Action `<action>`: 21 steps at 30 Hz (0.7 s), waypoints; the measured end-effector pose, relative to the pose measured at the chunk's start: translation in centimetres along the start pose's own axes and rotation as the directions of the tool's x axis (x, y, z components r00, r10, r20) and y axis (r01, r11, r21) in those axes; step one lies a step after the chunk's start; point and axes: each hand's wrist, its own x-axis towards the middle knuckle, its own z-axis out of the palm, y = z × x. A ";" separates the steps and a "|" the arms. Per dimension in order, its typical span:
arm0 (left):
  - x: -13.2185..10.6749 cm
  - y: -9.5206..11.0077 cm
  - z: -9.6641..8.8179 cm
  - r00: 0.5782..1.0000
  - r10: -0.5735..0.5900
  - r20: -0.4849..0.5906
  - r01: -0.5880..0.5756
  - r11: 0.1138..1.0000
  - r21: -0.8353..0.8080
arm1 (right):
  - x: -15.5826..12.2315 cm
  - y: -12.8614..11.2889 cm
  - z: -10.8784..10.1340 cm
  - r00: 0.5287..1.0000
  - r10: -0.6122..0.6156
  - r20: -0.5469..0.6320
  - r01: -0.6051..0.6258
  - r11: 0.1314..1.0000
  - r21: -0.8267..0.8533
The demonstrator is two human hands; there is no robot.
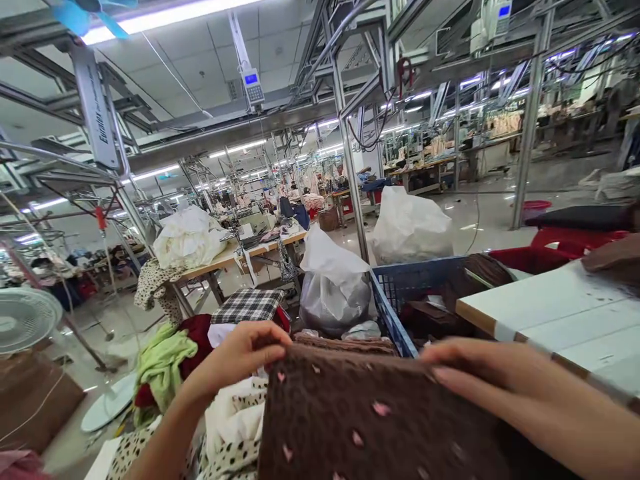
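A dark brown cloth with small pink heart-like marks (pixel 360 413) hangs spread out in front of me. My left hand (pixel 250 350) pinches its upper left corner between thumb and fingers. At the upper right, my right hand (pixel 493 373) is closed on the same edge, slightly blurred by motion. The cloth's lower part runs out of the picture. Just beyond its top edge lies a stack of folded brown cloth (pixel 345 343). White cloth with black spots (pixel 233 427) is bunched below my left forearm.
A blue plastic crate (pixel 393 313) with brown pieces stands ahead, beside a white-topped table (pixel 545 307) on the right. White plastic bags (pixel 335 287) stand beyond. Left are a checked cushion (pixel 247 307), a green cloth (pixel 165 360) and a fan (pixel 27 320). Metal rails hang overhead.
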 end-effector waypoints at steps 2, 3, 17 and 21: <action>3.2 -3.4 0.4 0.999 -0.041 0.015 0.041 0.999 0.021 | 3.7 2.3 2.0 0.995 0.035 0.089 -0.041 0.997 0.071; 4.5 -5.2 1.0 0.997 -0.070 0.029 0.069 0.997 0.035 | 5.3 4.0 3.2 0.995 0.066 0.073 -0.073 0.993 0.098; 7.5 -9.5 4.0 0.995 -0.002 -0.098 0.023 0.977 0.211 | 0.7 9.7 -0.7 0.980 0.013 -0.201 -0.031 0.996 -0.088; 10.6 -5.0 5.7 0.963 0.220 -0.155 -0.179 0.954 0.241 | -4.8 6.9 -10.3 0.939 -0.123 -0.322 -0.004 0.930 -0.367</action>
